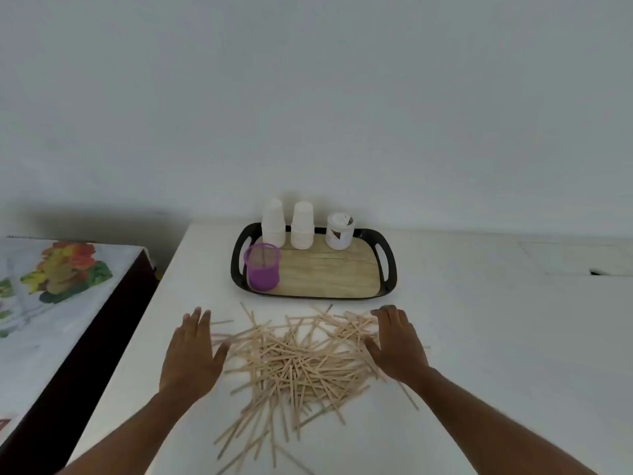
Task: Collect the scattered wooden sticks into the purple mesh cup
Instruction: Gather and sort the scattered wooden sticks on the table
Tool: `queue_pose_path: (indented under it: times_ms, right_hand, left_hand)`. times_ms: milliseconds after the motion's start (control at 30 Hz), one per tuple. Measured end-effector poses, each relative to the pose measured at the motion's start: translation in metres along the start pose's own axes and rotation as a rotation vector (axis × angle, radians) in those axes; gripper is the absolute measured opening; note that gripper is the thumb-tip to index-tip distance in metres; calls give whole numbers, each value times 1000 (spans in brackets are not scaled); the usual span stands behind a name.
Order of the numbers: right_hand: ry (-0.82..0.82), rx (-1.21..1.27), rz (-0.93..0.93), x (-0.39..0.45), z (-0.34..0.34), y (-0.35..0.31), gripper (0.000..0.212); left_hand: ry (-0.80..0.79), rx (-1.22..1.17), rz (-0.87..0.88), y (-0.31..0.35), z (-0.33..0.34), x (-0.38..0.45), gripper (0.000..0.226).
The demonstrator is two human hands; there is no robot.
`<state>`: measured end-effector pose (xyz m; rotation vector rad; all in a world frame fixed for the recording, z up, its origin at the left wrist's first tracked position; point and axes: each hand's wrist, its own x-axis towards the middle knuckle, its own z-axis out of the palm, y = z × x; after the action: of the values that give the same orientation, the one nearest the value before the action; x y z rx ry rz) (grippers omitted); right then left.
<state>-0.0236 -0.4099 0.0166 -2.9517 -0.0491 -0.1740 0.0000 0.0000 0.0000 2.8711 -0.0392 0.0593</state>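
The pale, thin wooden sticks (294,365) lie scattered on the white table (479,337), flanked by the left hand (193,354) and right hand (399,344), both flat, nothing held; they are best swept inward into one bundle; the purple mesh cup (262,271) waits on the black tray (388,269).

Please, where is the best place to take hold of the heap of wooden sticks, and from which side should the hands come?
Probably the dense middle of the wooden sticks, squeezed from both sides. The left hand and right hand already flank the heap with straight fingers. The sticks lie flat and crisscrossed on the white table, so sweeping inward should bunch them into a bundle for the purple mesh cup.
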Motion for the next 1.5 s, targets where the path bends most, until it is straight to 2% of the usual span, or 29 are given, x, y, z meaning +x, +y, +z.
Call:
queue_pose_path:
  times_ms: [133,233,467,733,800,900,1000,1067,1167,1333,1500]
  right_hand:
    - [-178,61,3,3,10,7,61]
    - [-259,61,-38,14,17,5,67]
    - [-301,81,-54,23,30,-8,58]
    - [-200,121,-168,0,31,9,49]
    - [-195,166,-165,0,23,15,56]
    - [-298,175,-191,5,12,25,87]
    - [-443,59,-240,9,7,29,118]
    - [-454,-31,-246,10,7,28,123]
    - [-437,-75,-219,16,9,22,110]
    - [-398,-42,-180,25,8,15,67]
    - [-331,-8,-160,22,12,10,46]
  left_hand:
    - [-48,-48,-199,-20,9,-13,81]
    - [-97,-92,-270,-24,19,-20,82]
    - [-133,-162,-186,-7,37,-44,85]
    - [-151,-191,0,-3,45,-67,81]
    - [-147,-211,38,-9,43,-69,80]
    - [-142,-205,84,-15,42,-72,79]
    - [-126,-189,101,-16,45,-76,88]
    - [-116,-167,96,-16,47,-79,88]
    - [-107,-145,86,-15,48,-82,88]
    - [-106,-135,74,-12,45,-82,92]
    - [-107,-135,76,-13,46,-82,91]
